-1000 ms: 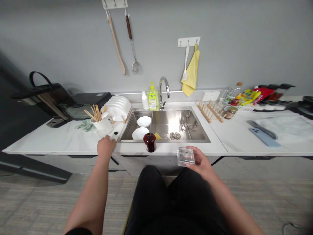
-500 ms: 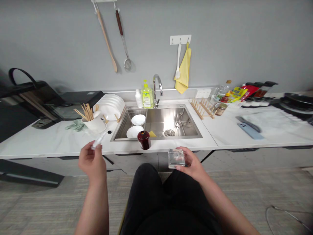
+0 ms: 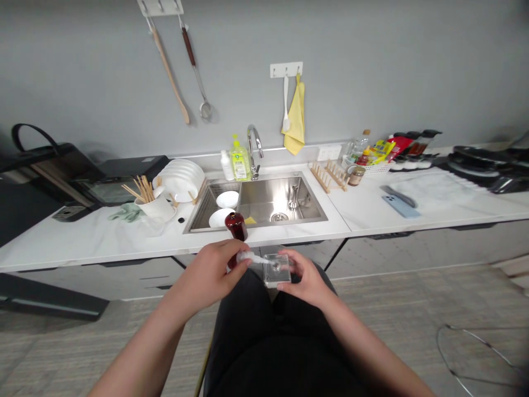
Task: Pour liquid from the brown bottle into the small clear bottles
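My left hand (image 3: 212, 273) pinches a slim white tube-like piece (image 3: 257, 258) between thumb and fingers. Its narrow end points right and overlaps the top of a clear square container (image 3: 270, 277); whether they touch I cannot tell. That see-through container is gripped at its right side by my right hand (image 3: 305, 280), in front of the counter and above my lap. Just beyond my left hand, a dark red-brown bottle (image 3: 236, 226) with an uncapped neck stands at the counter's front edge. A small black round piece (image 3: 181, 220) lies on the counter further left.
Behind the bottle is a steel sink (image 3: 326, 215) with white bowls (image 3: 227, 199) in its left part. A chopstick holder (image 3: 155, 210) and plates (image 3: 182, 184) stand to the left. A wooden rack (image 3: 330, 176) and a blue phone (image 3: 400, 206) are on the right.
My left hand has moved right with the white tube-like piece, bringing its narrow end to the clear container. My right hand still holds the container. The view has shifted slightly.
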### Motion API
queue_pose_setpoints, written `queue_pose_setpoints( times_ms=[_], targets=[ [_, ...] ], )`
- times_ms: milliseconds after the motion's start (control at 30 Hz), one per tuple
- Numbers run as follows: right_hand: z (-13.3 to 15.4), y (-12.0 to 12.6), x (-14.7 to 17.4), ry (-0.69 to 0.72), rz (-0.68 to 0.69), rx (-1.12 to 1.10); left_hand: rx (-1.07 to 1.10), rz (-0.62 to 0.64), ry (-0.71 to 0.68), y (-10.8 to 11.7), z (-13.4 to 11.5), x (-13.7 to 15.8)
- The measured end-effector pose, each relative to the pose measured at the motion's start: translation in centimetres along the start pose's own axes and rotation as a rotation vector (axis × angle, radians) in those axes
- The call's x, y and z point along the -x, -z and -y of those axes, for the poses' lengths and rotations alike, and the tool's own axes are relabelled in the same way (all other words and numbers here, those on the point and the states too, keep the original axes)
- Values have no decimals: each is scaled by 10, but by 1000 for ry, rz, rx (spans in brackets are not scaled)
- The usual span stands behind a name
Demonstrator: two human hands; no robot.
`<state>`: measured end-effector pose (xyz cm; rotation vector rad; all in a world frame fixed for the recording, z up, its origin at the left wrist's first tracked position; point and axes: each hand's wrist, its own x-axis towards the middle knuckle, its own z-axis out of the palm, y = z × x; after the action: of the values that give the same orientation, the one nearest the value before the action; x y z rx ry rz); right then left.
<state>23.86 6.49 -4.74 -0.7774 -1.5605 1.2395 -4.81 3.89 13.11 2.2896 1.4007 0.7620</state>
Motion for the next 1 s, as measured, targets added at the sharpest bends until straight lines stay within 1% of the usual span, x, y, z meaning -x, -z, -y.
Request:
queue_pose_setpoints(
  times_ms=[100, 167, 233, 300, 367, 467, 500, 667, 767, 833, 867, 1000],
  targets=[
    [4, -2, 7, 12, -1, 12, -80, 131, -10, -4, -12, -10],
    [4, -4, 10, 16, 0, 31, -141, 208, -38, -11, -20, -18],
    [4, -6, 13, 26, 1, 51, -178, 240, -64, -22, -25, -24],
    [2, -9, 15, 34, 2, 62, -173, 225, -87, -34, -27, -29],
    [1, -12, 18, 33, 0, 58, -130, 173, -108, -45, -26, -30],
    [1, -14, 20, 17, -7, 39, -71, 127, -127, -54, -22, -29],
    [2, -14, 21, 12, -11, 34, -71, 138, -130, -54, -22, -29],
    [8, -14, 22, 24, -16, 2, -102, 282, -150, -48, -28, -33],
    [9, -13, 21, 41, -33, 29, -41, 290, -162, -44, -35, -35],
    [9, -12, 21, 45, -41, 45, -10, 297, -203, -40, -39, -37],
    [8, -11, 21, 45, -43, 47, -12, 320, -228, -38, -41, -38],
    [11, -10, 22, 54, -53, 48, -98, 520, -329, -28, -48, -44]
  ],
)
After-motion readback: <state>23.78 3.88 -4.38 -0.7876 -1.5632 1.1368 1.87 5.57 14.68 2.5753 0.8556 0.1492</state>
